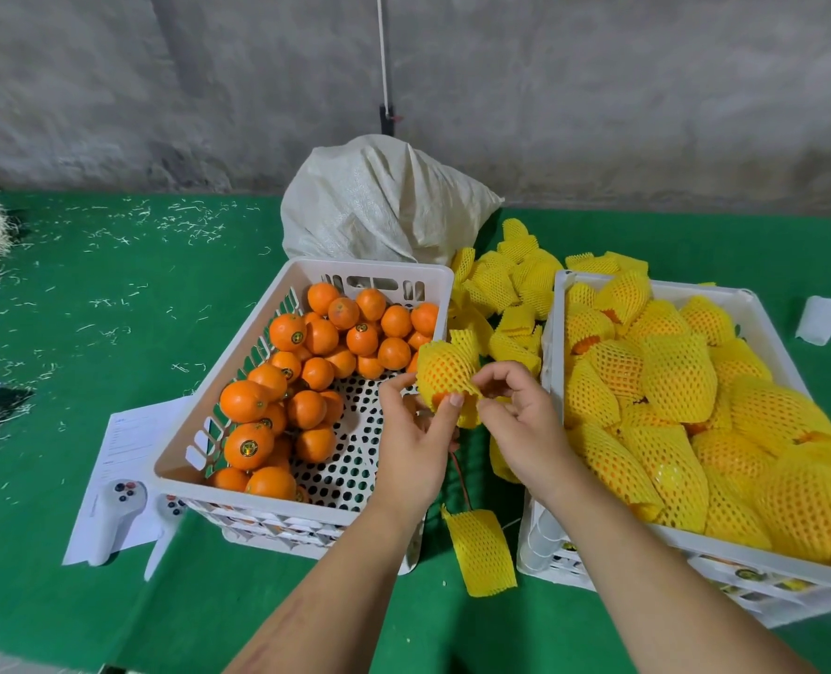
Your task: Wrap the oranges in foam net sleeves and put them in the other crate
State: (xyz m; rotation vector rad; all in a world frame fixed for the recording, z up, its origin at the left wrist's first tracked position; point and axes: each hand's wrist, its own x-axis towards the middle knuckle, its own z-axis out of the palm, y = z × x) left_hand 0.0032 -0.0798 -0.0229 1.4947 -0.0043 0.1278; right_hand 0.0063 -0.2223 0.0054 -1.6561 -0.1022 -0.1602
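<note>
both forearms reach in from the bottom edge toward the gap between the two crates, passing a loose flat sleeve [480,552] that lies on the green tabletop [112,294] near the wrists. the left hand [416,445] and the right hand [520,420] meet over that gap, working one orange in its foam net sleeve [447,374]. the left hand's fingers curl round the lower end, where bare peel shows at the open mouth of the net; the right hand's thumb and forefinger pinch the net's edge just beside it. a second bit of yellow net seems to hang under the hands, though it is hard to tell whether either hand holds it.

as for progress, the right crate [562,304] is heaped to the rim with wrapped oranges [671,381], so most of the job looks done. the left crate [301,270] has a good stock of bare oranges [306,362] piled along its far and left sides, with part of its perforated floor showing, so a fair number remain. a pile of spare sleeves [506,279] lies between the crates at the back, in front of a white sack [379,201]. the orange in hand is mostly covered; it looks to need the sleeve pulled fully over before going into the right crate, which is just beside the right hand.
</note>
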